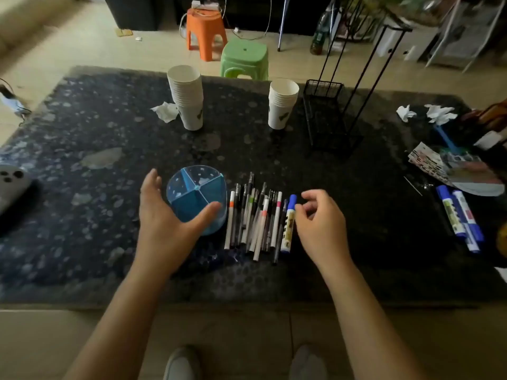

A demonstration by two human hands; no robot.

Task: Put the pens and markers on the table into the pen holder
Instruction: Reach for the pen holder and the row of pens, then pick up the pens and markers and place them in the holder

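A clear blue pen holder (196, 196) with three compartments stands upright on the dark table (109, 149); nothing shows inside it. My left hand (164, 215) curls around its near left side, thumb against its front wall. Just right of it lies a row of several pens (255, 215), and a blue-capped marker (289, 223) lies at the row's right end. My right hand (319, 218) hovers right beside that marker with fingers bent and apart, holding nothing. Two more blue markers (461, 218) lie far right.
Two stacks of paper cups (188, 100) (282, 102) stand at the back, with a black wire rack (326, 116) to their right. Crumpled tissues (428, 112), papers (461, 171) and clutter fill the right edge. A phone (12, 182) lies at the left edge.
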